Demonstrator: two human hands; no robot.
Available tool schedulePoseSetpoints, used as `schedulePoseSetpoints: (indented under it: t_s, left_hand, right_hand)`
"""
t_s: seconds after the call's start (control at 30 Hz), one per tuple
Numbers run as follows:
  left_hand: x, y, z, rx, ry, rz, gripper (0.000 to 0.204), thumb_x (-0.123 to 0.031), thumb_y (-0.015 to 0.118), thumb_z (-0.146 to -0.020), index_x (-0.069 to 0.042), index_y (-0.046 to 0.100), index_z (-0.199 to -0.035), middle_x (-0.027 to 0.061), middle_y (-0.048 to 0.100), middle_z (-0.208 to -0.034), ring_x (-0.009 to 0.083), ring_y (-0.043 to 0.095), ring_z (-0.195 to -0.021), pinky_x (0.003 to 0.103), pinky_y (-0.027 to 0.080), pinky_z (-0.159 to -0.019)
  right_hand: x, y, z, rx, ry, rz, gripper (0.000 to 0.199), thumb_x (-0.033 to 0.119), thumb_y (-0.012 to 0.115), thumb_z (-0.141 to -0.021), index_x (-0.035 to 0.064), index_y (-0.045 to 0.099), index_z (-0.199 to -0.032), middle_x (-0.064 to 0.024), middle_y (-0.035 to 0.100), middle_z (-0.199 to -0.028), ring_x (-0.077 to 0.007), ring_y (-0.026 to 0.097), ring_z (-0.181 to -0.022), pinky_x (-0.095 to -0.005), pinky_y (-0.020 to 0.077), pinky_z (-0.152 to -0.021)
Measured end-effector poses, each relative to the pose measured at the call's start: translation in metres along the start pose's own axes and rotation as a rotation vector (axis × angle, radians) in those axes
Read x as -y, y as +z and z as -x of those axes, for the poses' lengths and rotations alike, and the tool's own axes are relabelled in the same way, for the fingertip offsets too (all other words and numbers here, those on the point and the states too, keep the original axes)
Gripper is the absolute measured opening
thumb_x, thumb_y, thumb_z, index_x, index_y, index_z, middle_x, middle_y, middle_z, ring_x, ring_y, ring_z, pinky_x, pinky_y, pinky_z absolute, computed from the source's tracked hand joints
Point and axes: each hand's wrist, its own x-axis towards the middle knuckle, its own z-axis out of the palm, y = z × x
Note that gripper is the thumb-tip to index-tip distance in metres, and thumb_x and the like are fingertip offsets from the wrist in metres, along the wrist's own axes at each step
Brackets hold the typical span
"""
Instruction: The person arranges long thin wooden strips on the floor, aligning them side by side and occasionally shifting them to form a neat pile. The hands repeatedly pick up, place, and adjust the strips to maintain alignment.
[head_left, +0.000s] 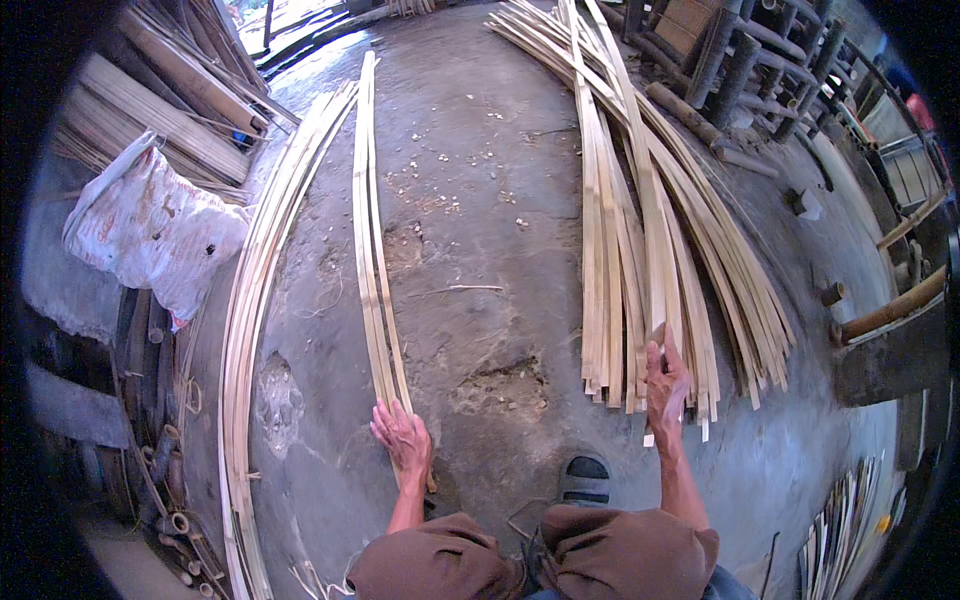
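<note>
My left hand (403, 440) rests on the near end of a few long, pale bamboo strips (371, 260) laid on the floor. Its fingers are stretched out rather than wrapped around them. On the right, my right hand (667, 382) is closed around the near end of a bamboo strip (650, 235), thumb and fingers pinched together. That strip runs away from me over a fanned-out pile of bamboo strips (602, 330). Farther left lies a bundle of similar strips (243, 370), curved by the lens.
A stained white sack (155, 215) and stacked slats (150, 120) stand at the left. Bamboo poles (735, 85) form a rack at the far right. Thin dark and light strips (838, 530) lie at lower right. My sandalled foot (585, 481) is on the concrete floor (480, 290).
</note>
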Motion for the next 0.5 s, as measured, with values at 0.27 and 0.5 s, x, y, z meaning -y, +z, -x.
schedulePoseSetpoints:
  t_s: [0.27, 0.5]
  left_hand:
    - [-0.001, 0.004, -0.003, 0.05, 0.012, -0.019, 0.053, -0.022, 0.062, -0.09, -0.004, 0.052, -0.139, 0.0238, 0.032, -0.155, 0.0418, 0.026, -0.146, 0.057, 0.017, -0.12]
    - [0.006, 0.013, -0.014, -0.051, -0.031, 0.137, 0.043, -0.016, 0.068, -0.081, -0.004, 0.061, -0.122, 0.0245, 0.033, -0.154, 0.0435, 0.027, -0.145, 0.055, 0.022, -0.118]
  right_hand:
    - [-0.059, -0.021, -0.009, -0.003, 0.061, 0.181, 0.064, 0.045, 0.063, -0.098, 0.0034, 0.05, -0.145, 0.0049, 0.042, -0.065, -0.0067, 0.036, -0.058, -0.0255, 0.0335, -0.05]
    - [-0.086, -0.021, -0.019, -0.066, -0.098, 0.41, 0.052, 0.036, 0.061, -0.099, 0.003, 0.057, -0.139, -0.0085, 0.05, -0.066, -0.0176, 0.049, -0.063, -0.0351, 0.043, -0.058]
